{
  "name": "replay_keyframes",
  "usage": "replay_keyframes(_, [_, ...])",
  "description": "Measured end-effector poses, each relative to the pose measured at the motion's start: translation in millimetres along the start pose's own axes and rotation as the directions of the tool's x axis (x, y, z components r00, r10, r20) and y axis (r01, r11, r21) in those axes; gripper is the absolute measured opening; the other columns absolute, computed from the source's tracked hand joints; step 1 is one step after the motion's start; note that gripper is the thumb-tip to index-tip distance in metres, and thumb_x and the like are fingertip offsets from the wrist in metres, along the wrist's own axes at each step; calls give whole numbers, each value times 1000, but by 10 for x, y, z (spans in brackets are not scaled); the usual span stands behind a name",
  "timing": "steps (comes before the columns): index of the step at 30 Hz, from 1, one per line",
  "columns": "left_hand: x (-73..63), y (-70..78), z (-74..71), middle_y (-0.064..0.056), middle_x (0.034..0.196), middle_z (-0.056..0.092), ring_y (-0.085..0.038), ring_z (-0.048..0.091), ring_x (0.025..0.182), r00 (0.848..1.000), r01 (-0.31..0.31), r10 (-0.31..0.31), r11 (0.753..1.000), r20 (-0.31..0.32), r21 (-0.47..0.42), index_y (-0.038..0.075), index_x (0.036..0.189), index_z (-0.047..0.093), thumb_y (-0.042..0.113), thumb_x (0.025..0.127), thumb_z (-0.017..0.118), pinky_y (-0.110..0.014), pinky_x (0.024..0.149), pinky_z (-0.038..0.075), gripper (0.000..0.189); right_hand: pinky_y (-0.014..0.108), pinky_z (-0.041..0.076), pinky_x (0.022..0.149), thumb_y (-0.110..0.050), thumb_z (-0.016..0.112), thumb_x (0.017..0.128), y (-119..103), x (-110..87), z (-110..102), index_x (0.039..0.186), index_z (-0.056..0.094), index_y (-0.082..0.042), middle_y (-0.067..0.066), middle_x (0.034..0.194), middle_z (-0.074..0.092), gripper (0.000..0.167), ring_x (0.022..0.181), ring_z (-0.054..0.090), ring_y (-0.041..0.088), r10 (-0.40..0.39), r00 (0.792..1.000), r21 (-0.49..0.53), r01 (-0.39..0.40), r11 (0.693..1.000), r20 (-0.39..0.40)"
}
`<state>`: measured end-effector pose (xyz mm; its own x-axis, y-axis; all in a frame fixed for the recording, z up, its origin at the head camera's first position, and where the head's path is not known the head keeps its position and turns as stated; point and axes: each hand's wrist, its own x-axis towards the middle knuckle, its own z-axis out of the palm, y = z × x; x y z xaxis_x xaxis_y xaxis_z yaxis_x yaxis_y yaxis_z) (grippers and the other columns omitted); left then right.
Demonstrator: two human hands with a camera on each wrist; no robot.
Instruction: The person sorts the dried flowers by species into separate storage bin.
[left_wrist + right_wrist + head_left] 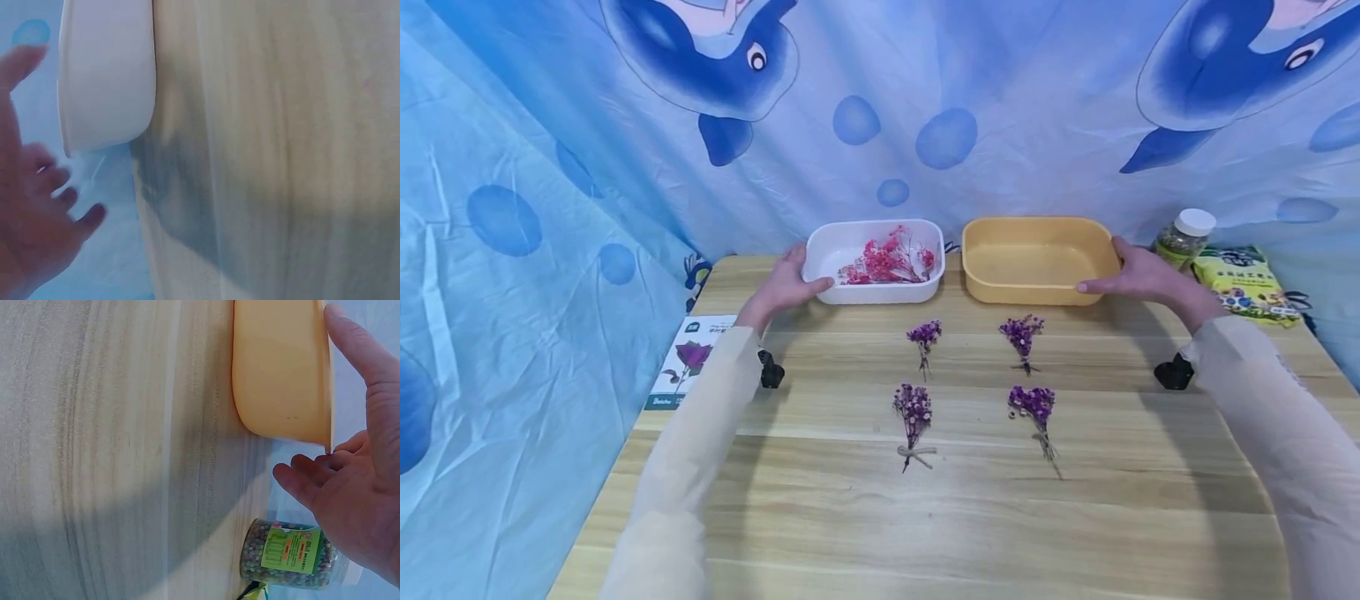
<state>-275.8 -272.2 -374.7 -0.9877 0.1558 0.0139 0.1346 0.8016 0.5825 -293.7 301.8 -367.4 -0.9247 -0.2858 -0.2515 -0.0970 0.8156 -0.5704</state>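
Two trays: a white plastic tray with rounded corners and a yellow plastic tray of similar shape stand side by side along the far edge of the pale wooden worktop.
White tray: pinkish-red dried flowers lie inside.
Left hand: loosely spread around the white tray's outer end, not clasping it; contact cannot be told.
Right hand: spread around the yellow tray's outer end, thumb at the rim, fingers relaxed.
Purple bunches: four small bunches of dried purple flowers lie mid-worktop, apart, in two rows, untouched.
Far right corner: a clear white-lidded jar.
Step in hand: apparently placing or steadying the trays.
Next move: probably calls for letting go, or a firmer hold if either tray must shift.
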Motion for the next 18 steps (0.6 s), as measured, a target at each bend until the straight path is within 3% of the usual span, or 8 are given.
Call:
replay_keyframes(2, [-63, 32, 30, -27, 160, 21, -41, 17, 148, 991, -28, 27, 1000, -129, -1, -8, 154, 22, 37, 92, 68, -53, 120, 14, 89, 68, 22, 110, -55, 72, 87, 9, 1, 15, 151, -15, 9, 47, 150, 10, 125, 134, 20, 63, -4, 1000, -9, 4, 1000, 4])
replay_keyframes(4, [-156, 139, 75, -29, 148, 42, -42, 42, 135, 959, -75, 70, 997, -273, -8, -10, 147, 40, 33, 93, 67, -52, 113, 33, 74, 68, 20, 111, -57, 69, 89, 9, -5, 26, 150, -15, 9, 47, 150, 7, 124, 135, 18, 63, -1, 1000, -21, 1, 1000, 9])
replay_keyframes(7, [-361, 426, 207, -26, 122, 65, -36, 64, 101, 928, -138, 86, 983, -363, -119, -8, 131, 60, 20, 95, 65, -45, 87, 55, 46, 68, 18, 111, -60, 66, 90, 11, -14, 38, 150, -16, 8, 45, 152, 3, 122, 136, 15, 62, 7, 1000, -33, -7, 999, 11])
replay_keyframes(8, [-431, 532, 274, -23, 112, 68, -33, 65, 91, 931, -154, 81, 971, -355, -182, -7, 125, 64, 15, 95, 65, -40, 79, 57, 37, 68, 17, 111, -61, 65, 90, 13, -15, 40, 150, -16, 8, 44, 152, 2, 122, 137, 14, 62, 12, 1000, -32, -11, 999, 12])
replay_keyframes(10, [-570, 728, 436, -18, 104, 70, -27, 65, 84, 959, -147, 56, 937, -279, -318, -7, 119, 66, 9, 95, 66, -34, 72, 59, 30, 68, 16, 111, -62, 64, 89, 18, -16, 42, 150, -17, 6, 43, 153, 0, 123, 137, 12, 62, 21, 1000, -22, -20, 1000, 13])
replay_keyframes(13, [-711, 942, 702, -16, 110, 67, -24, 64, 97, 994, -50, 3, 906, -112, -421, -7, 122, 63, 10, 93, 69, -30, 84, 56, 34, 67, 14, 112, -63, 65, 89, 42, -5, 55, 151, -18, 4, 40, 155, -4, 123, 139, 9, 60, 21, 1000, 9, -22, 1000, 10])
replay_keyframes(15, [-752, 1053, 853, -18, 120, 64, -28, 63, 105, 1000, 21, -29, 906, -12, -423, -6, 131, 57, 15, 92, 72, -33, 91, 55, 47, 67, 14, 112, -62, 66, 88, 53, -5, 52, 150, -18, 4, 38, 155, -6, 124, 140, 8, 59, 22, 1000, 22, -22, 1000, 10])
replay_keyframes(18, [-755, 1183, 1021, -21, 135, 56, -31, 58, 117, 996, 80, -59, 933, 69, -352, -3, 143, 48, 20, 89, 77, -37, 98, 51, 66, 66, 14, 113, -62, 66, 88, 57, -6, 45, 151, -18, 3, 37, 156, -7, 124, 141, 8, 58, 20, 1000, 23, -20, 1000, 9])
